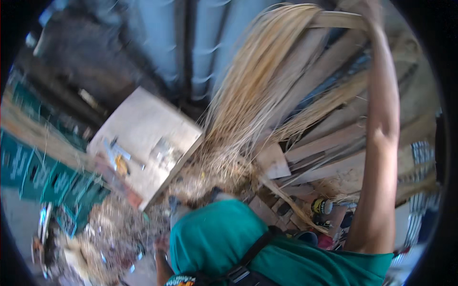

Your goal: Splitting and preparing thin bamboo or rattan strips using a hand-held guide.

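Note:
My right arm stretches far up, and its blurred hand (372,13) meets the upper edge of the picture at the end of a pale wooden bar (338,20). Whether the fingers grip the bar is not clear. Over that bar hangs a long, thick bundle of straw-coloured fibres (260,66), fanning down toward the floor. My left hand (162,244) is low beside my body, smeared and partly hidden, with no held thing showing.
A pale wooden board (148,128) on the left bears a yellow-handled tool (121,166) and a small heap of bits. Green crates (45,176) stand far left. Planks (329,143) lean at the right, near a dark can with a yellow band (321,206). Loose fibres (112,229) litter the floor.

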`<state>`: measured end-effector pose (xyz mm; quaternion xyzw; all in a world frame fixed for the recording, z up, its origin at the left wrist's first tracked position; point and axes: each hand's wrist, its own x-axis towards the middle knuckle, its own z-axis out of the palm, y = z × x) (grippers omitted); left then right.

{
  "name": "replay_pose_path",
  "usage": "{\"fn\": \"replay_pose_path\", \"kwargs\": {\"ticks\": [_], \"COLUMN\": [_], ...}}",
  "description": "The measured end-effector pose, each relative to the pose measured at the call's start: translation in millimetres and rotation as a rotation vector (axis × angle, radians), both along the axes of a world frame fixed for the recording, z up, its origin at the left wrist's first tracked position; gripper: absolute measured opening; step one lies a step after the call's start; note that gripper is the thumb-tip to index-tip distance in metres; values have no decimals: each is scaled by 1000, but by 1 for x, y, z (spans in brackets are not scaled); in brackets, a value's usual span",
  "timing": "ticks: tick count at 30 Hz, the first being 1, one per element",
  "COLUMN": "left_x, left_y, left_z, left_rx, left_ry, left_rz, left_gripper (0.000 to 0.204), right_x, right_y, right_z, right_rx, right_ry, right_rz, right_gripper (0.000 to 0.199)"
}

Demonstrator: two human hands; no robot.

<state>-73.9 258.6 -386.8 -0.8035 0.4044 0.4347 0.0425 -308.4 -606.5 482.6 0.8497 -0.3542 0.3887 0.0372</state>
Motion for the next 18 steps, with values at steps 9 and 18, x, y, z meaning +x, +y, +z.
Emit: {"fn": "replay_pose_path", "kwargs": {"ticks": [9,18], "left_x": [2,-108], "left_y": [-25,-11], "left_z": [-14,41], "left_rx": [-227,6], "left_ry": [54,19], "left_rz": [400,247], "left_gripper": [38,43], "right_x": [14,53], "right_y": [46,-20], "right_z": [16,-104], "right_rx": [-221,-186], "right_ry": [232,569], "right_rz": [-270,-149], "right_gripper": [29,47]}}
